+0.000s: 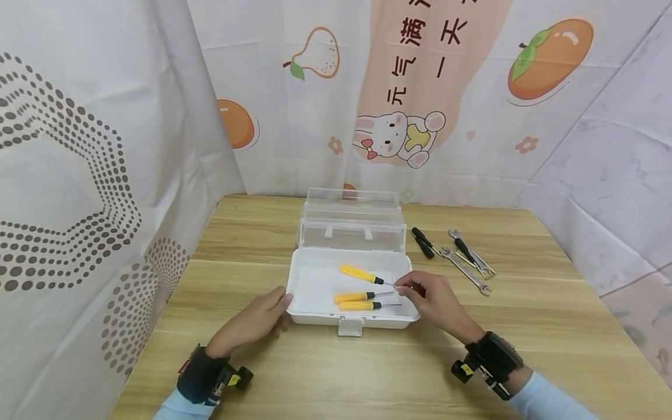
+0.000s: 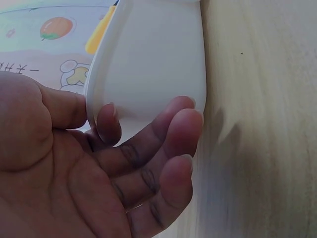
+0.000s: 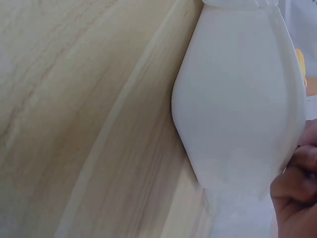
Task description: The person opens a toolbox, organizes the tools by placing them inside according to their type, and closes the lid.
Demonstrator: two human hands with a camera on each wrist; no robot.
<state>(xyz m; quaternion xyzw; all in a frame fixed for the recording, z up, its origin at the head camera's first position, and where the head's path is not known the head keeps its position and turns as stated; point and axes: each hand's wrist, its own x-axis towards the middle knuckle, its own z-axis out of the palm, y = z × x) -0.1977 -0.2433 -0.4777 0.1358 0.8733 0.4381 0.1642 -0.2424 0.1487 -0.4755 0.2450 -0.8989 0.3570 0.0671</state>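
A white plastic toolbox (image 1: 320,274) stands with its clear lid (image 1: 352,219) raised at the back. My left hand (image 1: 258,319) grips its left front corner, thumb at the rim and fingers on the outer wall, as the left wrist view shows up close. With thumb and fingers my right hand (image 1: 433,300) pinches the metal shaft of a yellow-handled screwdriver (image 1: 359,274) over the box's right side. Two more yellow screwdrivers, an upper one (image 1: 353,297) and a lower one (image 1: 358,305), lie inside near the front wall. In the right wrist view the fingertips are partly cut off.
Right of the box lie black-handled screwdrivers (image 1: 422,242), an open-ended wrench (image 1: 466,272) and a cluster of metal tools (image 1: 472,256). A clear latch (image 1: 350,326) hangs from the box front. Printed curtains border the wooden table (image 1: 325,379) at the back and sides.
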